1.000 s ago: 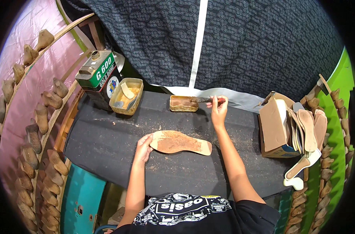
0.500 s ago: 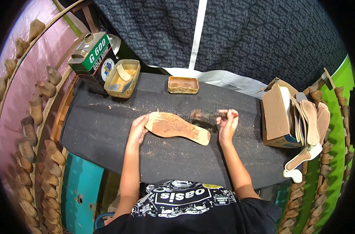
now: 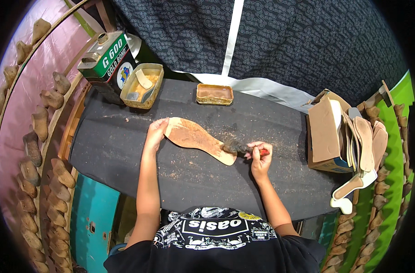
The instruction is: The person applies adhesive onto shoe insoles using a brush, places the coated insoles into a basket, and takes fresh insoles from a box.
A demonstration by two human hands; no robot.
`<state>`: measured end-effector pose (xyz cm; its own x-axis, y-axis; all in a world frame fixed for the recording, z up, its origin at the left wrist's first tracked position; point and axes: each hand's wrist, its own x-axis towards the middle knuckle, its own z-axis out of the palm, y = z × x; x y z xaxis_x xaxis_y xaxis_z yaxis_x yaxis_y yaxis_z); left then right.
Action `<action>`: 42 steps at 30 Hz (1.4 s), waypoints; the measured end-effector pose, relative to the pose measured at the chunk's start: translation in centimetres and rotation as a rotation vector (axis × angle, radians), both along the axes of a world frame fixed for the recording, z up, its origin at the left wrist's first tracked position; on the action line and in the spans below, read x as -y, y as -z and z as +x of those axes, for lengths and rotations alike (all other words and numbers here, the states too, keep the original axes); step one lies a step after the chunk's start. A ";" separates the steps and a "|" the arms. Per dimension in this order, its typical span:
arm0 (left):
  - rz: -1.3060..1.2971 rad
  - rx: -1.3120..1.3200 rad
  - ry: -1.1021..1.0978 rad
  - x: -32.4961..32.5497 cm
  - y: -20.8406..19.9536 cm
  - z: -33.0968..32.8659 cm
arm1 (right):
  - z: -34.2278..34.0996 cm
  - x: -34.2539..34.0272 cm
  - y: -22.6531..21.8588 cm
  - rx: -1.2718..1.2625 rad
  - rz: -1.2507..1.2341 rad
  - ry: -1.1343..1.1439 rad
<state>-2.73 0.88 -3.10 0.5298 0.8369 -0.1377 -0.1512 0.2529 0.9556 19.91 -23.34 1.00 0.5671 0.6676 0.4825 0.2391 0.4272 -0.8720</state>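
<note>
My left hand (image 3: 157, 133) pinches the wide end of a tan shoe insole (image 3: 189, 134), holding it slanted above the dark tabletop. A brown, wet-looking smear covers much of its upper face, while its narrow end stays paler. In my right hand (image 3: 261, 160) is a brush (image 3: 236, 146) with a red handle, its bristles dark and clogged. The brush head meets the insole near the narrow end, on the side toward my right hand. My fingers wrap round the handle, hiding part of it.
Beyond the insole stands a small tray of brownish paste (image 3: 214, 94). At the far left are a metal can (image 3: 105, 68) and a plastic tub (image 3: 155, 91) with scraps in it. A cardboard box (image 3: 323, 132) of insoles sits right. Wooden shoe lasts (image 3: 41, 123) line both sides.
The brush has come down and left from beside the insole onto its narrow end. My left hand has shifted the insole slightly left and away from me, tilting it more steeply.
</note>
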 end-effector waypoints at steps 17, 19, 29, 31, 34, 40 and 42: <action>-0.030 0.115 -0.005 0.9 -0.8 0.0 | -0.3 -0.5 -0.4 0.078 0.028 -0.060; -0.027 0.104 -0.012 1.1 -1.3 0.0 | 0.1 0.5 -0.4 0.123 0.019 -0.049; -0.033 0.118 -0.019 1.1 -1.2 -0.2 | -1.4 0.3 -1.6 0.089 0.120 0.084; -0.009 0.142 -0.011 1.2 -1.2 -0.1 | -2.0 -0.6 -1.0 0.021 0.134 -0.027; -0.007 0.139 -0.036 1.3 -1.1 0.1 | -2.3 -1.2 -0.6 0.118 0.034 -0.031; 0.063 0.083 -0.065 1.2 -0.8 0.0 | -0.7 1.0 -0.5 0.117 0.011 0.005; 0.071 0.069 -0.073 1.2 -0.8 0.0 | 0.2 1.8 -0.5 0.191 0.033 0.034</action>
